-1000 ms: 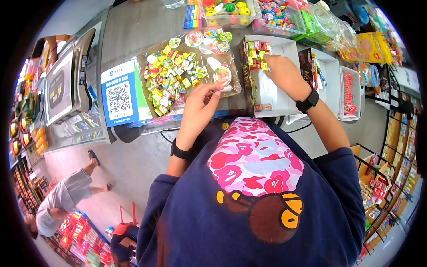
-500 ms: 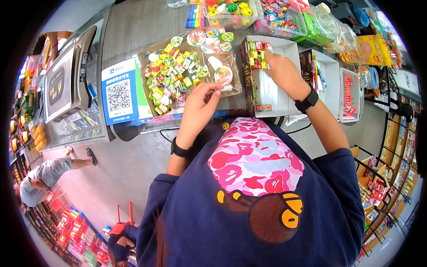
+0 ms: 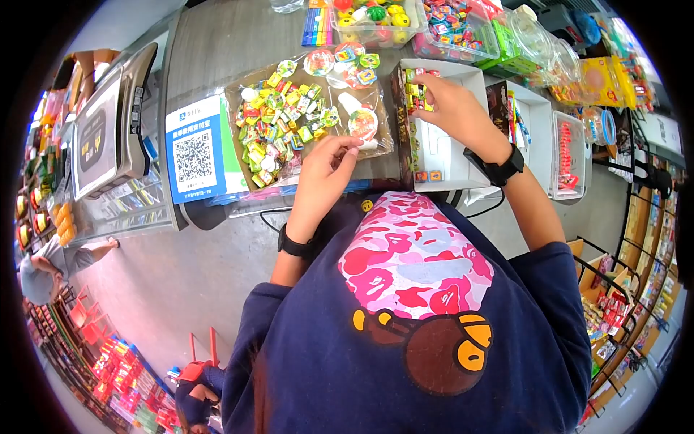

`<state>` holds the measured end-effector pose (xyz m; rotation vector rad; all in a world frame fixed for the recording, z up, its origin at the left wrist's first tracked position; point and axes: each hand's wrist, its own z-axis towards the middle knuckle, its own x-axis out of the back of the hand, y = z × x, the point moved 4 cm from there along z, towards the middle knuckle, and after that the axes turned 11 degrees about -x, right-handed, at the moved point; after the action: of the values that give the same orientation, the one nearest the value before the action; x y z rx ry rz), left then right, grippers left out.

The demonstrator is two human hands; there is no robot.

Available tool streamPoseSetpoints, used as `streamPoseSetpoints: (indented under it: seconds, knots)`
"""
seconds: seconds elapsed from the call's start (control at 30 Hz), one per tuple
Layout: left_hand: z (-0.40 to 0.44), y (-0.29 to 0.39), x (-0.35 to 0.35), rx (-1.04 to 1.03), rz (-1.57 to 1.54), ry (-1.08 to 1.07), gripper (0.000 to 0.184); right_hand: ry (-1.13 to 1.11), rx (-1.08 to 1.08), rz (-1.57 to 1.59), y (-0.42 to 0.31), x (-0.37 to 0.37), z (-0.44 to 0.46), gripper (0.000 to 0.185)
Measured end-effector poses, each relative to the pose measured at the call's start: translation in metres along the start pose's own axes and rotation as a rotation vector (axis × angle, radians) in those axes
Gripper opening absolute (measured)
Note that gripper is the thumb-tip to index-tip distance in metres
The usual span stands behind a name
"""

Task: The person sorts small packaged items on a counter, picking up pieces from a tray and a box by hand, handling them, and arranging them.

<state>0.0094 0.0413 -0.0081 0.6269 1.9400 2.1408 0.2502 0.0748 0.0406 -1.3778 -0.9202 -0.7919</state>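
My left hand point(image 3: 325, 170) has its fingers curled and drawn together over the near edge of a clear plastic bag point(image 3: 379, 116); what they hold, if anything, is hidden. Left of it lies a heap of small yellow, green and red wrapped candies point(image 3: 278, 119) on a brown tray. My right hand point(image 3: 463, 112) reaches into a white-lined box point(image 3: 444, 155). Its thumb and forefinger curve around a block of wrapped candies point(image 3: 415, 95) in the far left corner, one finger at each end. Two orange candies point(image 3: 428, 176) sit in the near left corner.
A blue QR code sign point(image 3: 194, 155) stands left of the tray, beside a scale point(image 3: 112, 126). Clear bins of toys point(image 3: 376, 32) and candies point(image 3: 452, 36) line the back. More boxes and a bin of red items point(image 3: 567, 155) are at the right.
My right hand has shifted left and spread its thumb and forefinger around the candy block. My left hand stays nearly still. A person in the left background has moved farther left.
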Motion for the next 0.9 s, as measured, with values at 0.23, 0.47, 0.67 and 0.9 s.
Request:
streamPoseSetpoints:
  seconds: [0.23,0.47,0.67,0.9]
  knots:
    - [0.0,-0.002,0.001,0.011,0.004,-0.006,0.017,0.006,0.072,-0.046,0.01,-0.019,0.009,0.041]
    - [0.0,0.002,0.001,0.045,0.034,-0.01,0.017,-0.048,-0.13,0.007,0.009,0.02,0.001,0.034]
    - [0.001,0.0,0.0,0.015,0.037,-0.013,0.017,0.031,-0.198,-0.001,0.031,0.044,-0.004,0.032]
    - [0.002,-0.001,0.0,0.026,0.024,-0.019,0.017,-0.036,-0.117,-0.11,0.034,0.013,-0.011,0.029]
